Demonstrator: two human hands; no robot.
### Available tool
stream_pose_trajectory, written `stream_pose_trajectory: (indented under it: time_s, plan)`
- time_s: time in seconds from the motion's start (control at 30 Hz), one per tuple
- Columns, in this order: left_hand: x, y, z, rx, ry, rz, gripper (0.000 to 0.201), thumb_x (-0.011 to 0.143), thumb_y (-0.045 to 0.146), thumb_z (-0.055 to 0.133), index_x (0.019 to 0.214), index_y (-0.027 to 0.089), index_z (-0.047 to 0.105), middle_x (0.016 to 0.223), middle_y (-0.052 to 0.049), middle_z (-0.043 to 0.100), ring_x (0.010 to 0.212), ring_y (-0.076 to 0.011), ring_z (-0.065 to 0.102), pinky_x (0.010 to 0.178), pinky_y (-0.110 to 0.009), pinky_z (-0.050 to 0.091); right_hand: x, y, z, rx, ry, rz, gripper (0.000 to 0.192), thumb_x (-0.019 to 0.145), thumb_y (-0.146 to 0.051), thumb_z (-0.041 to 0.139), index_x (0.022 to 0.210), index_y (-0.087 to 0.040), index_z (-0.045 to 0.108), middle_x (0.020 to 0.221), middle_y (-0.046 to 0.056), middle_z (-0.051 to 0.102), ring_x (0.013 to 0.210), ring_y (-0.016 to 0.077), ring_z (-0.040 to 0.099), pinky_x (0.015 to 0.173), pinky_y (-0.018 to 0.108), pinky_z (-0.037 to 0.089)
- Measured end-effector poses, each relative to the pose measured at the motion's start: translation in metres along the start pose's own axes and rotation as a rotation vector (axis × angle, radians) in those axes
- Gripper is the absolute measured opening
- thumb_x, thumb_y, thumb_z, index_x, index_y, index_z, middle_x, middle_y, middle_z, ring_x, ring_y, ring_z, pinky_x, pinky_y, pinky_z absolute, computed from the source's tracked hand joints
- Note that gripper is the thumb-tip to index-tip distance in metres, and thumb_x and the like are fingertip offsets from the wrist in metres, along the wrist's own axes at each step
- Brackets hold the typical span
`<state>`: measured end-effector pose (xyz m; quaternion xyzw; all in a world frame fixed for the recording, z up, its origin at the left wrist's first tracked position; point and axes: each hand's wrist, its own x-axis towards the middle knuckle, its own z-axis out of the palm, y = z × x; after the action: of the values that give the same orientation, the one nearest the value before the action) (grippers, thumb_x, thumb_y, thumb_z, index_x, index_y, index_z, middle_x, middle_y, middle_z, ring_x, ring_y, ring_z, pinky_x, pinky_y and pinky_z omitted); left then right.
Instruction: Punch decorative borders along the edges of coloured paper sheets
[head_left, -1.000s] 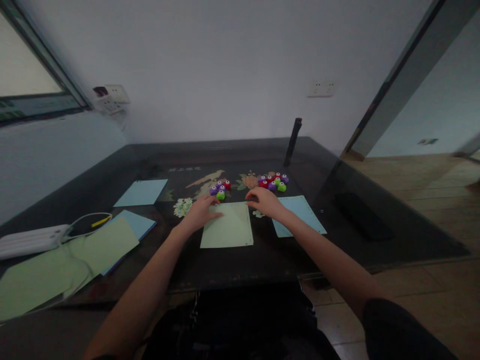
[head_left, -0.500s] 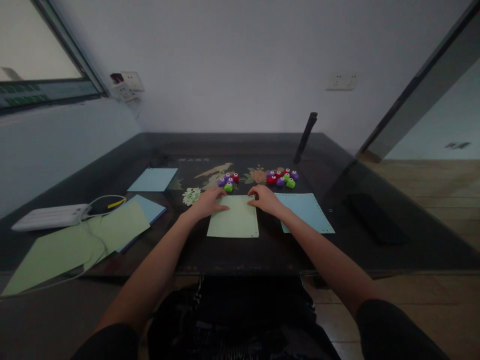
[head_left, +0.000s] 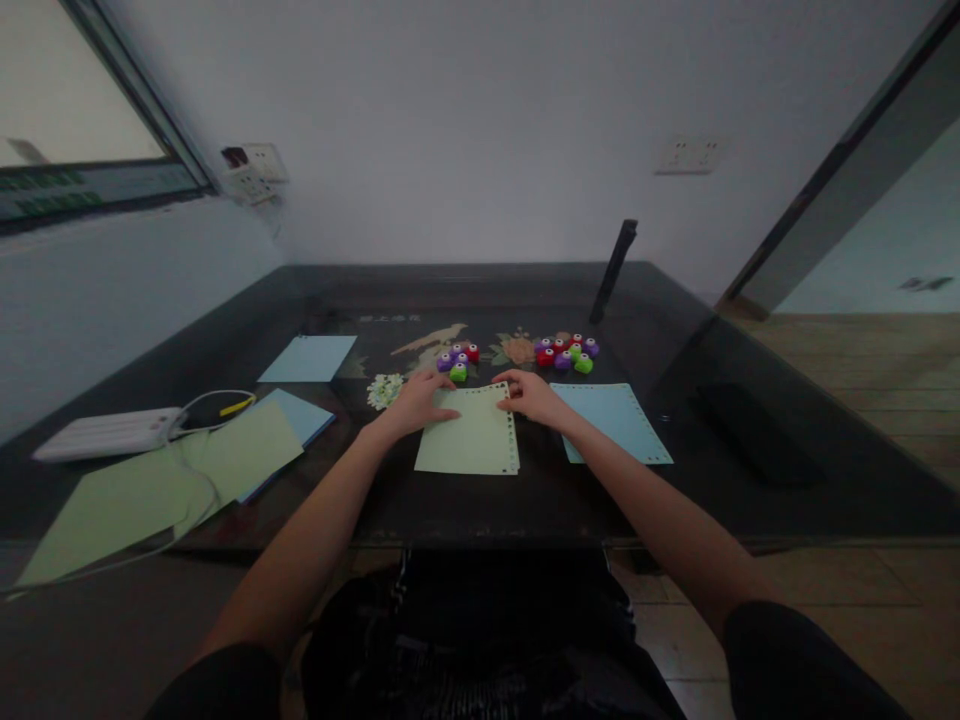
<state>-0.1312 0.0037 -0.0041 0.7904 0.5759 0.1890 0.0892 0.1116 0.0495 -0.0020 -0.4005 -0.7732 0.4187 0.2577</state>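
A pale green sheet of paper point(head_left: 466, 445) with small marks or holes along its top and right edges lies before me; another sheet shows under its right side. My left hand point(head_left: 417, 405) is at its upper left corner, thumb resting on the paper and fingers curved along the top edge. At the upper right corner, my right hand point(head_left: 531, 396) pinches the paper between thumb and fingers, and that edge looks slightly raised. Just beyond the left hand sit small purple, red and green pieces with white round tops point(head_left: 459, 360).
More such coloured pieces point(head_left: 566, 352) lie further right. A blue sheet with edge marks point(head_left: 619, 425) is by my right forearm. To the left are another blue sheet point(head_left: 309, 358), green sheets point(head_left: 251, 440), a white power bank point(head_left: 109, 435) and its cable. A black upright object point(head_left: 615, 270) stands behind.
My right hand has lifted the green paper's right edge a little, and its row of marks shows more clearly. The left hand stays at its corner.
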Motion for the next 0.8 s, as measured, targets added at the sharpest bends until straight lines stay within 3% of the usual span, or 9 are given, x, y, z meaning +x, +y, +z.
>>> stream_pose_trajectory:
  time_s: [0.2, 0.33, 0.4, 0.5, 0.6, 0.8]
  plan:
    - [0.001, 0.002, -0.006, -0.156, 0.113, -0.027, 0.040, 0.073, 0.036, 0.065, 0.106, 0.014, 0.059, 0.110, -0.013, 0.059, 0.108, -0.0279, 0.051, 0.095, -0.042, 0.038, -0.002, -0.007, -0.002, 0.092, 0.058, 0.037, 0.039, 0.071, -0.006, 0.059, 0.109, -0.011, 0.057, 0.062, -0.002, 0.057, 0.048, 0.0102, 0.051, 0.048, 0.024, 0.041]
    - [0.003, 0.001, -0.006, -0.498, 0.193, -0.144, 0.050, 0.073, 0.033, 0.065, 0.117, 0.014, 0.053, 0.111, -0.014, 0.062, 0.098, -0.0247, 0.059, 0.085, -0.039, 0.047, 0.000, -0.005, -0.012, 0.240, 0.111, 0.041, 0.027, 0.071, -0.010, 0.060, 0.098, -0.012, 0.058, 0.063, 0.000, 0.060, 0.046, 0.0096, 0.050, 0.044, 0.024, 0.040]
    - [0.003, 0.003, -0.005, -0.739, 0.153, -0.205, 0.048, 0.073, 0.033, 0.064, 0.115, 0.014, 0.055, 0.104, -0.013, 0.066, 0.087, -0.0229, 0.064, 0.075, -0.036, 0.050, 0.001, -0.003, -0.019, 0.314, 0.158, 0.011, 0.020, 0.070, -0.013, 0.062, 0.090, -0.013, 0.059, 0.067, 0.001, 0.062, 0.050, 0.0100, 0.052, 0.045, 0.023, 0.040]
    - [0.000, 0.009, -0.007, -0.954, 0.011, -0.249, 0.035, 0.073, 0.036, 0.065, 0.097, 0.012, 0.066, 0.090, -0.014, 0.070, 0.073, -0.0219, 0.065, 0.063, -0.031, 0.051, 0.003, -0.001, -0.027, 0.403, 0.232, -0.023, 0.017, 0.067, -0.020, 0.066, 0.082, -0.014, 0.059, 0.070, 0.002, 0.063, 0.055, 0.0110, 0.054, 0.047, 0.023, 0.040]
    - [-0.005, 0.016, -0.010, -0.967, -0.067, -0.262, 0.029, 0.068, 0.039, 0.069, 0.076, 0.011, 0.070, 0.077, -0.013, 0.071, 0.063, -0.0212, 0.064, 0.055, -0.029, 0.049, 0.004, 0.000, -0.032, 0.463, 0.301, -0.036, 0.024, 0.063, -0.027, 0.070, 0.081, -0.015, 0.060, 0.067, 0.001, 0.062, 0.054, 0.0108, 0.052, 0.046, 0.023, 0.039]
    - [-0.004, 0.018, -0.012, -0.780, 0.015, -0.290, 0.027, 0.069, 0.038, 0.067, 0.062, 0.012, 0.067, 0.062, -0.008, 0.066, 0.052, -0.0162, 0.057, 0.047, -0.025, 0.039, 0.003, -0.001, -0.032, 0.457, 0.335, -0.038, 0.028, 0.061, -0.036, 0.073, 0.076, -0.017, 0.059, 0.063, 0.000, 0.058, 0.056, 0.0114, 0.051, 0.046, 0.023, 0.038]
